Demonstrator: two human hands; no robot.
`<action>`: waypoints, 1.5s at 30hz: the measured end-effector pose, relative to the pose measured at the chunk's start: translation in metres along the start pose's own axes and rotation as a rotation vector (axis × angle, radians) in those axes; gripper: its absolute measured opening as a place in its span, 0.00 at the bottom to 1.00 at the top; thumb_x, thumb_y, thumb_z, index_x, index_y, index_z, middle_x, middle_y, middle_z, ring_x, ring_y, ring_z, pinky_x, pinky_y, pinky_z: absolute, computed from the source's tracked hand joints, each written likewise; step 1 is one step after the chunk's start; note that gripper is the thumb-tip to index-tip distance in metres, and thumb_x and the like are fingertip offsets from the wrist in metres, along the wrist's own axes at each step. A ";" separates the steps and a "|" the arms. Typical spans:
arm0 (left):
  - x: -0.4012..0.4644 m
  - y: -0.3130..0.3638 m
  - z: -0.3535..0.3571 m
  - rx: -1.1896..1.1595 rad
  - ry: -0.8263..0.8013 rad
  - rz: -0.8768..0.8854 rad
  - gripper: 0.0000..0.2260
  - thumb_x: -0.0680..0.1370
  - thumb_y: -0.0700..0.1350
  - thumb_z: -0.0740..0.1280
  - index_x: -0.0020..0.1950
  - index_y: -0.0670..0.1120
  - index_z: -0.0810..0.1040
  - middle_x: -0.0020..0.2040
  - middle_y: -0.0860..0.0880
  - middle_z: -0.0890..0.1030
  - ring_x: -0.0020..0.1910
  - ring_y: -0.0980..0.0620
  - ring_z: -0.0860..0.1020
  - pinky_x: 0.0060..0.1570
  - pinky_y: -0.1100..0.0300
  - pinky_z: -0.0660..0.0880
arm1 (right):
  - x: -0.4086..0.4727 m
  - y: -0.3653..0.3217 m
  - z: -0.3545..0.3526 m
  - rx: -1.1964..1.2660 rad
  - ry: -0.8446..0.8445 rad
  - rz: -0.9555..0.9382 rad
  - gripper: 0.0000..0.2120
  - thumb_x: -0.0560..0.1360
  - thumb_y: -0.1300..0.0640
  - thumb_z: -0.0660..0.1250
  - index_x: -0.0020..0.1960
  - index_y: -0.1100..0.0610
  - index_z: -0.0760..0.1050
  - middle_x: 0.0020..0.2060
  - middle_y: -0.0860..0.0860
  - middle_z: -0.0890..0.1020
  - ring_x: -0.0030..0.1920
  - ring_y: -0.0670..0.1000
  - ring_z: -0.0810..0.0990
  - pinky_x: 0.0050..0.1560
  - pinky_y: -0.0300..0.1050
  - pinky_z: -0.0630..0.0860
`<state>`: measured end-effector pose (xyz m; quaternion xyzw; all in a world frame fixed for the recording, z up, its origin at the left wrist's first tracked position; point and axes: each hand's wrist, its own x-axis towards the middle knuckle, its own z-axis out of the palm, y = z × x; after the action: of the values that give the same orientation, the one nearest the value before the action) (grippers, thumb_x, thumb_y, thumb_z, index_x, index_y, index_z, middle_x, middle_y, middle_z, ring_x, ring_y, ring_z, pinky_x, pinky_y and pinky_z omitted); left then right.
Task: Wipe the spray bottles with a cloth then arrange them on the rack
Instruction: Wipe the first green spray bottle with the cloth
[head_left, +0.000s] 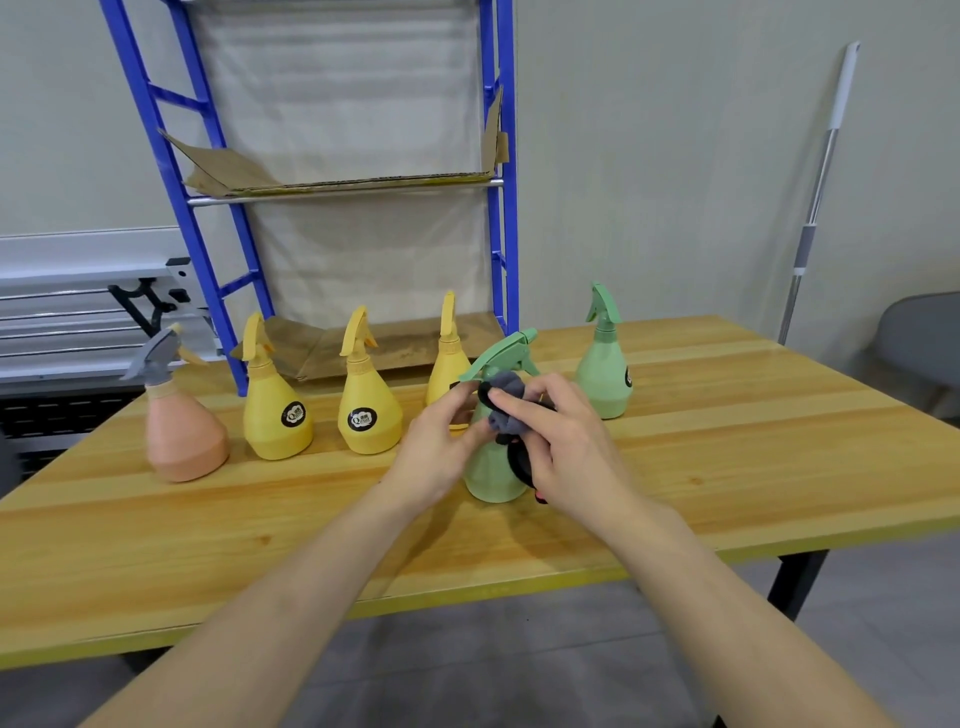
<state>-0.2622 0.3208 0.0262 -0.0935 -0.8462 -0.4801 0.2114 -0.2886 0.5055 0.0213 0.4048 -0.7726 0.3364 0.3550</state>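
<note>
A green spray bottle (491, 475) stands on the wooden table (727, 441) between my two hands. My left hand (436, 447) grips its neck from the left. My right hand (566, 452) presses a bunched grey cloth (506, 405) against the bottle's neck and upper body. A second green bottle (605, 371) stands behind to the right. Three yellow bottles (278, 415) (369, 415) (447, 371) and a pink bottle (182, 436) with a grey trigger stand in a row to the left. The blue rack (506, 156) rises behind the table, its shelves lined with cardboard.
A grey metal pole (815, 197) leans on the wall at the right. A grey chair (919, 348) sits past the table's right edge. White metal rails (78, 291) lie at the left behind the table. The near table edge is yellow.
</note>
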 end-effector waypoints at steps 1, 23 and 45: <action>-0.001 0.001 0.000 0.002 0.004 -0.004 0.24 0.77 0.55 0.69 0.73 0.52 0.74 0.65 0.56 0.82 0.66 0.56 0.78 0.67 0.47 0.75 | 0.000 -0.002 -0.001 0.004 0.003 0.004 0.22 0.78 0.68 0.64 0.68 0.54 0.80 0.54 0.52 0.75 0.55 0.54 0.75 0.53 0.50 0.77; -0.006 -0.005 0.009 -0.003 0.046 0.016 0.25 0.81 0.59 0.66 0.76 0.50 0.72 0.68 0.55 0.79 0.67 0.54 0.77 0.68 0.45 0.74 | -0.009 0.002 0.010 0.145 -0.037 0.377 0.19 0.79 0.66 0.64 0.68 0.56 0.79 0.49 0.49 0.72 0.51 0.49 0.75 0.57 0.43 0.74; -0.004 0.001 0.015 0.216 0.255 -0.065 0.13 0.81 0.56 0.66 0.64 0.53 0.73 0.56 0.57 0.75 0.55 0.58 0.75 0.64 0.44 0.72 | -0.015 -0.010 -0.030 0.343 0.262 0.519 0.21 0.79 0.68 0.64 0.66 0.49 0.81 0.52 0.48 0.74 0.56 0.42 0.76 0.57 0.26 0.68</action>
<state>-0.2618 0.3344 0.0186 0.0190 -0.8620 -0.4008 0.3099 -0.2658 0.5312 0.0273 0.2017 -0.7298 0.5900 0.2805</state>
